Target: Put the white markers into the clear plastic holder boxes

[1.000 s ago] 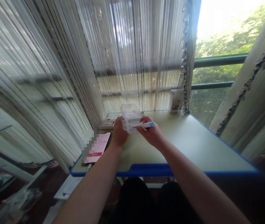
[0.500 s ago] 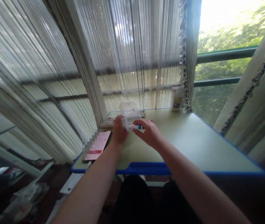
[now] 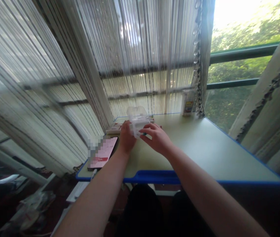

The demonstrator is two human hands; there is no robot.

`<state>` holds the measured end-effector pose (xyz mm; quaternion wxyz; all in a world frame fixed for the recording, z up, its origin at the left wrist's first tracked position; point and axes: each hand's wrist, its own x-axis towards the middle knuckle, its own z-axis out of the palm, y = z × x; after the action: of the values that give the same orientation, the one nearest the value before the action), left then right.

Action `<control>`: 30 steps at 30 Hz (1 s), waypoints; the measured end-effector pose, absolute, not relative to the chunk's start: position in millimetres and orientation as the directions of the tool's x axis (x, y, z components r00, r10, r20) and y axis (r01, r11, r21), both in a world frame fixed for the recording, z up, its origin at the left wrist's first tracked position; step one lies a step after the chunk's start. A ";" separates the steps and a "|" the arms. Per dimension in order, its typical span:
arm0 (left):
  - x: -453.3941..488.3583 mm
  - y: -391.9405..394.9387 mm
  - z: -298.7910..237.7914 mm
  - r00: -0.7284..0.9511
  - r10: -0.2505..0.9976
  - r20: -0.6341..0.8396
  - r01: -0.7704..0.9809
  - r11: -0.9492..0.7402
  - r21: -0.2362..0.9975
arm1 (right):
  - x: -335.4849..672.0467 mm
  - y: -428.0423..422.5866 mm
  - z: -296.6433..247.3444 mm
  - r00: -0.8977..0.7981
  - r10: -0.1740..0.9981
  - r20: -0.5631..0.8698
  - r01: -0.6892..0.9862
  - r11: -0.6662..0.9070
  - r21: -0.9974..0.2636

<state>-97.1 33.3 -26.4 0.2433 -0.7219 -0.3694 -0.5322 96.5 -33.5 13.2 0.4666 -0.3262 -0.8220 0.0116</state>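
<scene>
A small clear plastic box is held up over the desk, its hinged lid tipped back. My left hand wraps round the box's left side. At the near right corner of the box is my right hand, thumb and fingers pinched together. Between them shows a small blue-green object, mostly covered by the fingers; its kind is unclear. Whether the right fingertips touch the box wall I cannot tell.
A phone or tablet with a pink screen lies at the desk's left edge. Behind the box are flat white packs and some pens. A clear container stands at the back right. The desk has a blue rim.
My right fingers have turned and closed further over the small object, so less of its blue end shows. The box stays in my left hand. The view has shifted slightly.
</scene>
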 end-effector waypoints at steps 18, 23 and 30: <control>-94.2 33.2 -25.7 0.078 0.339 0.938 0.797 -0.586 0.146 | 114.4 7.7 -4.3 0.051 0.770 0.636 0.685 0.436 -0.583; -97.2 33.6 -27.1 0.023 0.355 0.935 0.803 -0.563 0.194 | 116.1 14.0 -17.0 -0.197 0.912 0.360 0.866 0.334 -0.373; -98.7 35.3 -27.7 -0.050 0.402 0.914 0.794 -0.539 0.281 | 116.5 12.5 -13.8 -0.192 0.930 0.313 0.886 0.301 -0.353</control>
<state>-98.7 35.3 -27.7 0.1720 -0.6672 -0.4482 -0.5695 116.5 12.5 -13.8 0.2387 -0.5893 -0.7705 0.0466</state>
